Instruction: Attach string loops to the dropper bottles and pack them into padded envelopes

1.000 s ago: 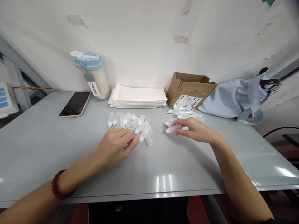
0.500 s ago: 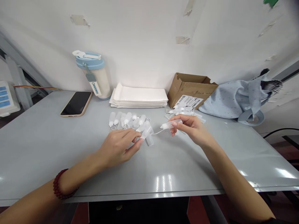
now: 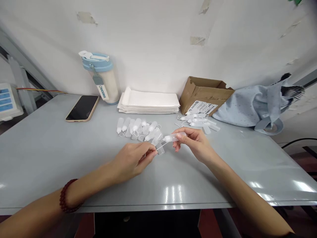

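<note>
My right hand (image 3: 195,142) holds a small translucent squeeze bottle (image 3: 170,138) between thumb and fingers. The bottle lies nearly level, its narrow nozzle pointing left. A thin white strap (image 3: 162,146) runs from the bottle's neck down to my left hand (image 3: 133,160). The left thumb and forefinger are pinched on its far end; whatever cap sits there is hidden. Just beyond the left fingertips lies a pile of similar small bottles (image 3: 136,125) with looped straps. A second group of bottles (image 3: 198,120) rests behind my right hand.
White envelopes (image 3: 151,100) are stacked against the wall, beside an open cardboard box (image 3: 206,94). To the right lies a pale blue cloth bag (image 3: 245,105). A phone (image 3: 83,108) and a blue-lidded tumbler (image 3: 107,79) stand at the left of the grey table (image 3: 198,185).
My right hand has moved left with the bottle, closer to my left hand. The left fingers have shifted slightly right and down and closed tighter on the strap's end.
</note>
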Tool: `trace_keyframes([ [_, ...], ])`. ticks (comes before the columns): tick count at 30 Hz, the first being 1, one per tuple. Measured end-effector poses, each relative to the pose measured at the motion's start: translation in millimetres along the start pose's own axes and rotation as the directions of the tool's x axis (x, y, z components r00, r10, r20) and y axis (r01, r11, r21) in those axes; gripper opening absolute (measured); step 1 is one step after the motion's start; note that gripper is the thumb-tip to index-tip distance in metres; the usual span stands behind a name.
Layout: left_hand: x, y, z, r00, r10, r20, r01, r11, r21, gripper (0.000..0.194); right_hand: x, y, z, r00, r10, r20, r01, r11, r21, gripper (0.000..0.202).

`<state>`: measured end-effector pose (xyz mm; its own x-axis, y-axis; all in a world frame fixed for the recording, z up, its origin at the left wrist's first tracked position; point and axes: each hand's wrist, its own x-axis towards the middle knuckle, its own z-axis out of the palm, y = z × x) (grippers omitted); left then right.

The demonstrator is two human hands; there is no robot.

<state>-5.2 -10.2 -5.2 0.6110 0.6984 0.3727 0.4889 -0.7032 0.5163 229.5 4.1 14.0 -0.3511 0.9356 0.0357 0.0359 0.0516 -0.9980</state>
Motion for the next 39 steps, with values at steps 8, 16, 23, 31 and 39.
trace_keyframes([
  [8, 4, 0, -1.4, 0.987, -0.157, -0.031, 0.155, 0.986, -0.066, 0.014, 0, 1, 0, 0.999, -0.010, -0.042, 0.011, 1.000, 0.029, 0.020],
  [16, 8, 2, -6.8, 0.951, -0.292, -0.101, 0.269, 0.944, -0.192, 0.015, -1, 1, 1, 0.999, -0.010, -0.048, 0.011, 1.000, 0.026, 0.020],
  [23, 7, 3, -6.2, 0.948, -0.299, -0.105, 0.270, 0.935, -0.231, 0.008, -1, 2, 5, 0.999, 0.011, -0.032, -0.010, 0.999, 0.038, 0.021],
  [31, 7, 0, -6.2, 0.968, -0.231, -0.092, 0.201, 0.945, -0.258, 0.013, -2, 1, 8, 0.999, 0.031, -0.027, -0.031, 0.999, 0.033, 0.021],
  [39, 6, -1, -3.8, 0.976, -0.197, -0.091, 0.165, 0.947, -0.276, 0.011, -3, 2, 11, 0.999, 0.042, -0.006, -0.042, 0.998, 0.042, 0.021],
])
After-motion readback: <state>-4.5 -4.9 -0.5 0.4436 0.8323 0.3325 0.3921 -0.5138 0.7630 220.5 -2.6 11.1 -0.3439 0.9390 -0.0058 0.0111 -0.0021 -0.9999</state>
